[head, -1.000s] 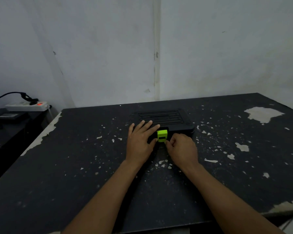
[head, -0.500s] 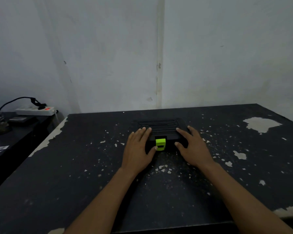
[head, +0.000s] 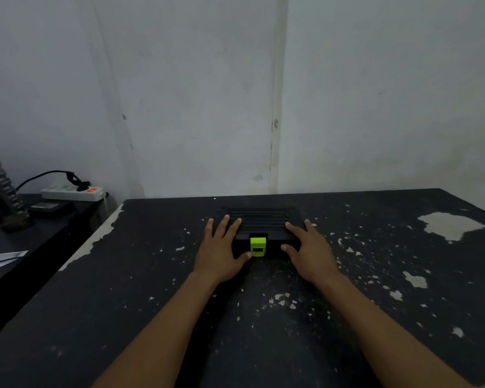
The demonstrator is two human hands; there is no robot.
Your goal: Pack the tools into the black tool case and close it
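Note:
The black tool case [head: 259, 224] lies flat on the table with its ribbed lid down. A bright green latch [head: 258, 247] sits at the middle of its front edge. My left hand [head: 221, 247] rests flat on the case's left side, fingers spread, thumb touching the latch. My right hand [head: 310, 247] rests flat on the right side, fingers spread, thumb against the front wall. No loose tools are in sight.
The black table [head: 263, 317] has chipped paint patches, a large one at the far right [head: 451, 225]. A lower side table on the left holds a white power strip [head: 72, 192] with a plugged cable, a dark device and papers. White walls stand behind.
My right hand left the green latch, opened and settled flat on the case's right side. My left hand stayed on the left side. The view tilted slightly upward.

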